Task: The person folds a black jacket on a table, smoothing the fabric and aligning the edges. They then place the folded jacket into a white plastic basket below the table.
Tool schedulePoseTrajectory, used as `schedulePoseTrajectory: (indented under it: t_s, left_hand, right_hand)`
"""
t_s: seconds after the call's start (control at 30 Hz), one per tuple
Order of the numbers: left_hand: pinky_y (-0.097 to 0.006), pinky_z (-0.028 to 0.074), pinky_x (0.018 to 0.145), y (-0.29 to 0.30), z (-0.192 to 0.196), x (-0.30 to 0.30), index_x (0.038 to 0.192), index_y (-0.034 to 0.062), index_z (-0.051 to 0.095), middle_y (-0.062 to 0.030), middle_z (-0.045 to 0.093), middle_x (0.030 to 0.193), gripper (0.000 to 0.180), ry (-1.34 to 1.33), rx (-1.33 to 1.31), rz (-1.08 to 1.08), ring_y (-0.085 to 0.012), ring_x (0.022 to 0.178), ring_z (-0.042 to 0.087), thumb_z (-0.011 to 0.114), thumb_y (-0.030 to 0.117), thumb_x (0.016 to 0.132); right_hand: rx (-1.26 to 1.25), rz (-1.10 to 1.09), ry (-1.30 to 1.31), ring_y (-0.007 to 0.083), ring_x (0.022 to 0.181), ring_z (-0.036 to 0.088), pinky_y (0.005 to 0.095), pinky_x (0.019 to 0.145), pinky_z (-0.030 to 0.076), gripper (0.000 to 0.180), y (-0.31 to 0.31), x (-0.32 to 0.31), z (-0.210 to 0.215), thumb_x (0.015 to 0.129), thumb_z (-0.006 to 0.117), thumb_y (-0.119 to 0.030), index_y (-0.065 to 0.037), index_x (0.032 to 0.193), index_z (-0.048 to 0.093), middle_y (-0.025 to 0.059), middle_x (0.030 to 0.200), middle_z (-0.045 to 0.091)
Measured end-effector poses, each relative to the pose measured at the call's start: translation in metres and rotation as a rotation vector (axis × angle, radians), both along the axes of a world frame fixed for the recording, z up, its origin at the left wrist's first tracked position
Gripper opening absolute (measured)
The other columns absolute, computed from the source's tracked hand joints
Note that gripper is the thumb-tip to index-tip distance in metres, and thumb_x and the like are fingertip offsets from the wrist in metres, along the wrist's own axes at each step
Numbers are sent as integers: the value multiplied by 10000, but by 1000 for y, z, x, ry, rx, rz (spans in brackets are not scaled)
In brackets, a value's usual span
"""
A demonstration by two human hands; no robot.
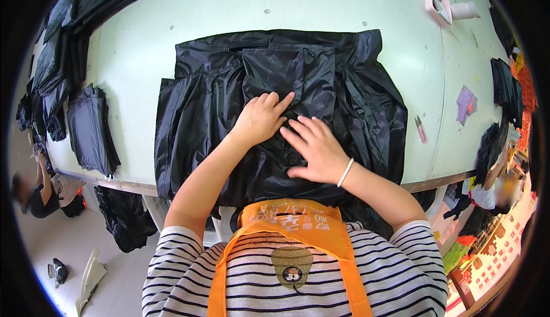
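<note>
Black garment pressed flat on the table

Black garment point(275, 105) lay spread across the pale table point(172, 13). Left hand point(260, 116) and right hand point(312, 148) rested side by side on its centre, fingers open and flat, gripping nothing. Folded dark pieces point(89, 128) sat at nine o'clock, small snips point(420, 129) at three o'clock.

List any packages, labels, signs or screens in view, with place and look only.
Printed panel: on the orange apron's bib, below both hands; light marks on orange.
Acorn badge: striped shirt's chest; brown, rounded.
Red printed sheets: lower right, on the floor; red with pale patches.
No screens visible.
</note>
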State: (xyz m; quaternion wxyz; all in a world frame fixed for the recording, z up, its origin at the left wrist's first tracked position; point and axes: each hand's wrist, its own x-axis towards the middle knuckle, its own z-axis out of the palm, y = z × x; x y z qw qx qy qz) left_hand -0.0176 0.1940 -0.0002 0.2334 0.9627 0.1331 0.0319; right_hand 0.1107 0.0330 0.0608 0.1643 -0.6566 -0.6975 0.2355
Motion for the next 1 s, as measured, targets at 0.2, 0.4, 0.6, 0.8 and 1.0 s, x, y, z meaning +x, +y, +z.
schedulePoseTrajectory:
  t_s: [0.2,0.4,0.6,0.8,1.0]
  left_hand:
    - [-372,476,734,0,5,0,1319,111,513,-91,517,905,559,9,-17,0,-267,832,564,656,252,798]
    - [-394,461,801,18,11,-1,1195,42,606,-140,602,928,453,-1,-595,130,-300,921,585,635,316,835]
    - [-366,428,844,-26,23,-23,1124,85,580,-48,551,1069,452,-177,165,-233,-229,985,540,701,287,738]
    - [-355,487,755,-23,-13,-25,985,67,648,-72,629,950,263,-227,-180,-15,-251,873,607,696,167,746]
    - [-300,500,657,15,-19,-4,903,0,660,-129,668,789,129,68,-893,364,-200,675,649,647,99,822]
  right_hand:
    - [17,168,36,323,1223,420,448,1051,332,629,-15,8,-42,729,720,-386,-206,1298,525,122,1303,493]
    - [-285,-491,518,351,743,629,391,671,484,272,30,23,-56,837,662,-298,-29,878,676,172,777,655]
    - [-294,-640,417,336,785,649,381,715,509,372,47,27,-82,755,740,-335,16,839,650,194,812,664]
    - [285,-290,-322,258,907,557,363,761,443,269,43,8,-34,771,683,-239,-56,920,554,93,916,582]
    - [122,-289,91,287,859,596,377,765,473,209,25,7,-58,791,675,-235,-66,904,629,109,868,609]
